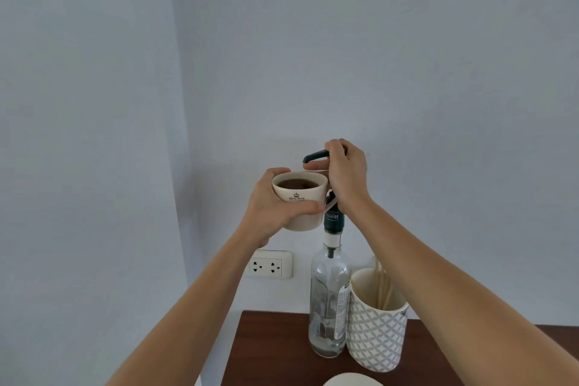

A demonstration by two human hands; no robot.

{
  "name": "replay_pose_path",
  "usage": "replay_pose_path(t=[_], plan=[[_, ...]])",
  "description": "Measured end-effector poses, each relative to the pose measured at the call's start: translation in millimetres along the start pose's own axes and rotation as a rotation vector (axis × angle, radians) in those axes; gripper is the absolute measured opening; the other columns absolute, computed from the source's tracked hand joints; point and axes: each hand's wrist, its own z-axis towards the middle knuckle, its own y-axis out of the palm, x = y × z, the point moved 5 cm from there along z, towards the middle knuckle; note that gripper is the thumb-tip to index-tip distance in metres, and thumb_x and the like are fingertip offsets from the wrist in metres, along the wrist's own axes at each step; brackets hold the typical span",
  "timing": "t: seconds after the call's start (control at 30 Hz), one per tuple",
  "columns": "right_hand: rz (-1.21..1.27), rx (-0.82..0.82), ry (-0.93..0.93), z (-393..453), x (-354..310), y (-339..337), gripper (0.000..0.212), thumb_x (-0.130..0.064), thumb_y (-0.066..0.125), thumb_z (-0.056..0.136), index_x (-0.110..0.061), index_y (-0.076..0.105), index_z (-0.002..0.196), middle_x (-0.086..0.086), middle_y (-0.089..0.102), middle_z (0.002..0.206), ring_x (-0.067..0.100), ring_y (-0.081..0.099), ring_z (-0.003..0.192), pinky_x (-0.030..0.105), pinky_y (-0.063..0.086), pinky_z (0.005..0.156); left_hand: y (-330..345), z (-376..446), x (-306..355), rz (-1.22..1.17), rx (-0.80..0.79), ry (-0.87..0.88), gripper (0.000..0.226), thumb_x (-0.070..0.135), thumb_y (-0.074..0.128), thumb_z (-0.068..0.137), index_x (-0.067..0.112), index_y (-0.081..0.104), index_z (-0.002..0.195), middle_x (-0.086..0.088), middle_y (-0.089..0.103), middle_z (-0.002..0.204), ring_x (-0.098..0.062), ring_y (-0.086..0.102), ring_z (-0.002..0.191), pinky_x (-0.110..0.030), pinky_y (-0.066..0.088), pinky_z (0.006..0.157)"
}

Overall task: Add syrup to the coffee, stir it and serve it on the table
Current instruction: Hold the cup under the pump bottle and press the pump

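Plain wall, dark table [275, 354]. My left hand [275, 210] grips the mug [302, 200] under the spout at 9 o'clock; right hand [346, 172] wraps the pump [316, 155]. I'd press slowly, keeping the mug level.

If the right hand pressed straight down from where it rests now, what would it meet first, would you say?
The right hand already sits on the pump head of the syrup bottle, so that comes first; the spout hangs over the cup, though depth is unclear.
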Motion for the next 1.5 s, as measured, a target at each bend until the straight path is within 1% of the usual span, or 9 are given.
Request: replay_pose_path(t=[0.17, 0.37, 0.6, 0.73, 1.0, 1.13, 1.2, 1.3, 1.5], plan=[[-0.031, 0.026, -0.034, 3, 2, 0, 0.021, -0.021, 0.049, 0.084, -0.011, 0.053, 0.067, 0.007, 0.075, 0.058, 0.022, 0.069, 0.053, 0.029, 0.052, 0.054, 0, 2, 1, -0.011, -0.017, -0.01, 0.095, 0.04, 0.091, 0.03, 0.026, 0.056, 0.118, 0.007, 0.072, 0.102, -0.01, 0.069, 0.087, -0.028, 0.056, 0.07], [-0.045, 0.043, -0.049, 5, 3, 0, 0.022, -0.02, 0.048, 0.085, -0.01, 0.053, 0.067, 0.006, 0.075, 0.056, 0.029, 0.074, 0.061, 0.036, 0.055, 0.061, 0, 3, 3, -0.017, -0.024, -0.006, 0.098, 0.039, 0.089, 0.028, 0.024, 0.056, 0.119, 0.008, 0.071, 0.101, -0.008, 0.068, 0.085, -0.026, 0.055, 0.07], [-0.041, 0.048, -0.079, 5, 6, -2, 0.025, -0.019, 0.048, 0.084, -0.013, 0.049, 0.06, 0.005, 0.073, 0.054, 0.02, 0.072, 0.054, 0.031, 0.05, 0.056, -1, 6, 0, -0.017, -0.031, -0.003, 0.094, 0.038, 0.09, 0.029, 0.025, 0.058, 0.116, 0.011, 0.072, 0.097, 0.001, 0.069, 0.078, -0.024, 0.057, 0.068], [-0.042, 0.05, -0.096, 6, 8, -2, 0.025, -0.018, 0.048, 0.083, -0.012, 0.047, 0.059, 0.014, 0.074, 0.059, 0.025, 0.074, 0.058, 0.03, 0.048, 0.055, 0, 6, -2, -0.026, -0.039, -0.003, 0.097, 0.038, 0.09, 0.028, 0.024, 0.057, 0.119, 0.013, 0.071, 0.096, 0.01, 0.067, 0.07, -0.019, 0.055, 0.063], [-0.076, 0.054, -0.119, 4, 7, -3, 0.022, -0.016, 0.046, 0.083, -0.009, 0.044, 0.061, 0.036, 0.062, 0.07, 0.026, 0.076, 0.06, 0.037, 0.045, 0.057, 0, 4, 0, -0.025, -0.047, -0.01, 0.092, 0.037, 0.089, 0.029, 0.027, 0.057, 0.115, 0.013, 0.071, 0.095, 0.01, 0.067, 0.069, -0.015, 0.054, 0.06], [-0.087, 0.049, -0.055, 2, 5, -3, 0.026, -0.018, 0.048, 0.082, -0.013, 0.045, 0.056, 0.015, 0.073, 0.059, 0.032, 0.073, 0.061, 0.036, 0.05, 0.06, 1, 2, 3, -0.027, -0.06, -0.03, 0.089, 0.037, 0.089, 0.029, 0.029, 0.057, 0.111, 0.01, 0.07, 0.096, 0.002, 0.067, 0.074, -0.018, 0.053, 0.061], [-0.091, 0.045, -0.03, 3, 2, -2, 0.027, -0.021, 0.049, 0.081, -0.016, 0.047, 0.055, 0.008, 0.075, 0.058, 0.027, 0.068, 0.056, 0.034, 0.049, 0.059, 1, 2, 6, -0.027, -0.06, -0.033, 0.089, 0.037, 0.089, 0.029, 0.029, 0.057, 0.112, 0.009, 0.071, 0.098, -0.005, 0.067, 0.081, -0.023, 0.053, 0.064], [-0.102, 0.052, -0.029, 4, -3, -2, 0.024, -0.023, 0.05, 0.082, -0.015, 0.051, 0.059, 0.004, 0.076, 0.058, 0.021, 0.064, 0.053, 0.032, 0.049, 0.058, 1, 4, 10, -0.027, -0.056, -0.029, 0.094, 0.038, 0.09, 0.029, 0.026, 0.056, 0.117, 0.006, 0.07, 0.102, -0.011, 0.067, 0.086, -0.027, 0.053, 0.069], [-0.097, 0.061, -0.061, 4, -6, -2, 0.025, -0.02, 0.05, 0.081, -0.015, 0.048, 0.057, 0.004, 0.074, 0.055, 0.019, 0.064, 0.051, 0.029, 0.047, 0.055, 2, 6, 11, -0.025, -0.065, -0.025, 0.097, 0.038, 0.09, 0.029, 0.025, 0.055, 0.119, 0.008, 0.07, 0.1, -0.008, 0.067, 0.083, -0.023, 0.052, 0.066]])
